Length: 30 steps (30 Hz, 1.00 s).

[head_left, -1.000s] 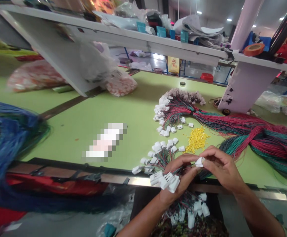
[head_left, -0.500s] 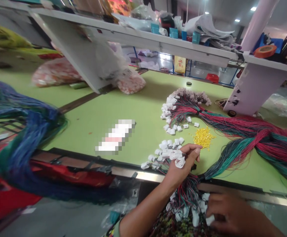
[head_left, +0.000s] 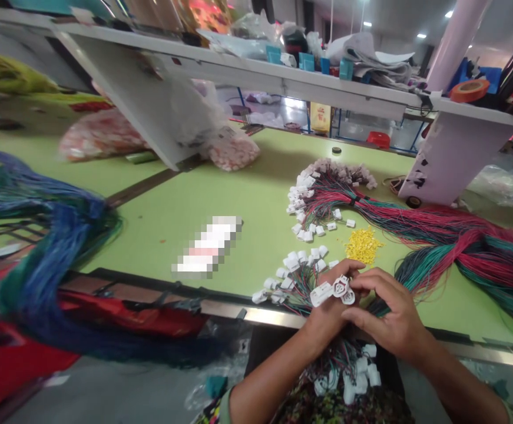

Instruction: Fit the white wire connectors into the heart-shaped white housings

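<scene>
My left hand (head_left: 329, 315) is closed around a few white connectors (head_left: 343, 288) at the table's front edge. My right hand (head_left: 393, 312) has its thumb and index finger at those connectors, closed on one of them. Thin dark, red and green wires with white connectors (head_left: 289, 271) fan out on the green table to the left of my hands. More wired connectors (head_left: 360, 377) hang below the edge over my lap. Just beyond my hands lies a pile of small yellow pieces (head_left: 363, 246).
A large bundle of red and green wires (head_left: 415, 224) lies at the right. Blue-green wires (head_left: 62, 229) drape over the left edge. Bags of pinkish parts (head_left: 232, 148) sit by the shelf leg. A white shelf (head_left: 238, 62) spans the back.
My right hand has moved up from the hanging connectors to the ones in my left hand. My left hand has turned slightly, still holding connectors.
</scene>
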Tool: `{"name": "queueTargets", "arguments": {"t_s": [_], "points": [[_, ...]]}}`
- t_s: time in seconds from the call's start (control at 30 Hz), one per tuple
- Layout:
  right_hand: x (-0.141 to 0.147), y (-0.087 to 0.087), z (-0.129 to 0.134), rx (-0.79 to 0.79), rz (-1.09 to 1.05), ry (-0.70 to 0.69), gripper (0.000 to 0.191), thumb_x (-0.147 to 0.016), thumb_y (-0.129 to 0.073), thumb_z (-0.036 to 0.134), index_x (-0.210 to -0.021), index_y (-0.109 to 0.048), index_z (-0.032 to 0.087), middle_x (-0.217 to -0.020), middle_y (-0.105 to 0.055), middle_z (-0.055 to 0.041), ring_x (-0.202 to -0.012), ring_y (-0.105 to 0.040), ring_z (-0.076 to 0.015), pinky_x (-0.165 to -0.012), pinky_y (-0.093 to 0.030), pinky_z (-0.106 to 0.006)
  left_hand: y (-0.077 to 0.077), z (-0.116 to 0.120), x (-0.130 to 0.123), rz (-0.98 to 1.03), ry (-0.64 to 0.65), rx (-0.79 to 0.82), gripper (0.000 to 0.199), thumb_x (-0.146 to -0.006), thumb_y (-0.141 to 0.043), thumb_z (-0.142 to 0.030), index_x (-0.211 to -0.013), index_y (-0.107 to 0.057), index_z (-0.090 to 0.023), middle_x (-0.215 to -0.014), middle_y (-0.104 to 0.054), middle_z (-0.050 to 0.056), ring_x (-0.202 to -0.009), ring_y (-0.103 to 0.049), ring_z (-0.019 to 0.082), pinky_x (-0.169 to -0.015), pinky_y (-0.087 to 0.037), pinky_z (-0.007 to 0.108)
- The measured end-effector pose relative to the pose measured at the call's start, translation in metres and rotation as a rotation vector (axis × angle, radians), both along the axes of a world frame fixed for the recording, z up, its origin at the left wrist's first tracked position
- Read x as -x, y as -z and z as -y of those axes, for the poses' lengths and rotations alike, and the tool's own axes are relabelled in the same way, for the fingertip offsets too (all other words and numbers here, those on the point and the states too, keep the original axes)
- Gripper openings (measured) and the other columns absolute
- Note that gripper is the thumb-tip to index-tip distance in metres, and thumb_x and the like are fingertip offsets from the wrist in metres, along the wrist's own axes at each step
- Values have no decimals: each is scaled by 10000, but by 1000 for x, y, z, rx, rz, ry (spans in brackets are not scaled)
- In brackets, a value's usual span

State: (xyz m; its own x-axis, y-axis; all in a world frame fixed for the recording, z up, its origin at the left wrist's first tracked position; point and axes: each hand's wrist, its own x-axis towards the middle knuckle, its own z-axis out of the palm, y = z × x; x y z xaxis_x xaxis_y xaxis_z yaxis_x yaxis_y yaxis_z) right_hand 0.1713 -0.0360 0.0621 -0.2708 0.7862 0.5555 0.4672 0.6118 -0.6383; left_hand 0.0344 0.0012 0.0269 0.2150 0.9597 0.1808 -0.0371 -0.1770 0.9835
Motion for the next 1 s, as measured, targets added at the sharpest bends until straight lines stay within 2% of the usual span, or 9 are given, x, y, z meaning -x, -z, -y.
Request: {"name": "queueTargets", "arguments": {"t_s": [0.2,0.37,0.43,0.53,0.6,0.73,0.77,0.87,1.0], "points": [[-21,0,-4,54,-35,7,212,-929,-631,178,-1127,-649,250,-1023,-713,-52,-890,-667,-190,-791,-574,-340,-17,-1,1,25,134,-7,169,-732,-668,-146,-887,-690,-212,-861,-724,43,-821,-662,226,-772,-524,361],[-37,1,-17,77,-28,-75,209,-942,-615,184,-1141,-657,232,-1017,-705,-59,-882,-664,-180,-794,-567,-321,-23,-7,19,80,250,60,179,-814,-734,-317,-976,-764,-247,-940,-769,74,-885,-691,263,-801,-559,410],[-38,-2,-20,51,9,-128,218,-951,-614,184,-1158,-655,235,-1020,-710,-60,-921,-669,-185,-815,-564,-324,-24,-11,26,56,266,97,172,-849,-718,-371,-961,-786,-259,-906,-784,70,-827,-698,247,-757,-570,397],[-40,-5,-26,17,73,-178,233,-969,-597,193,-1186,-657,251,-1059,-718,-59,-962,-673,-190,-854,-560,-341,-25,-16,32,21,304,140,212,-811,-765,-389,-959,-800,-242,-767,-765,48,-677,-672,197,-633,-549,327],[-46,-1,-32,10,52,-100,205,-979,-592,218,-1167,-667,251,-1068,-717,-63,-995,-671,-201,-881,-550,-351,-23,-17,33,37,285,206,237,-784,-795,-378,-965,-803,-225,-734,-756,38,-652,-662,176,-620,-535,303],[-69,26,-48,143,51,251,134,-979,-560,265,-1022,-672,206,-974,-705,-65,-884,-662,-201,-795,-536,-320,-14,-10,29,217,140,343,274,-716,-851,-349,-953,-806,-218,-777,-768,29,-686,-665,156,-692,-547,299],[-75,35,-52,223,144,266,129,-964,-551,247,-990,-670,203,-944,-703,-56,-838,-656,-195,-764,-528,-310,-12,-7,28,261,110,361,283,-703,-860,-343,-951,-806,-215,-768,-764,26,-678,-658,151,-689,-544,295],[-87,56,-59,320,260,233,99,-870,-597,154,-861,-682,204,-837,-690,-28,-734,-638,-183,-716,-500,-296,-8,-1,22,329,44,389,282,-674,-881,-326,-910,-800,-196,-732,-743,22,-641,-630,136,-624,-507,266],[-85,66,-61,361,334,230,111,-822,-624,112,-828,-683,207,-825,-666,-21,-739,-620,-179,-726,-465,-287,-7,1,17,393,-10,425,327,-627,-915,-338,-867,-773,-169,-703,-702,9,-596,-594,111,-574,-454,234]]}}
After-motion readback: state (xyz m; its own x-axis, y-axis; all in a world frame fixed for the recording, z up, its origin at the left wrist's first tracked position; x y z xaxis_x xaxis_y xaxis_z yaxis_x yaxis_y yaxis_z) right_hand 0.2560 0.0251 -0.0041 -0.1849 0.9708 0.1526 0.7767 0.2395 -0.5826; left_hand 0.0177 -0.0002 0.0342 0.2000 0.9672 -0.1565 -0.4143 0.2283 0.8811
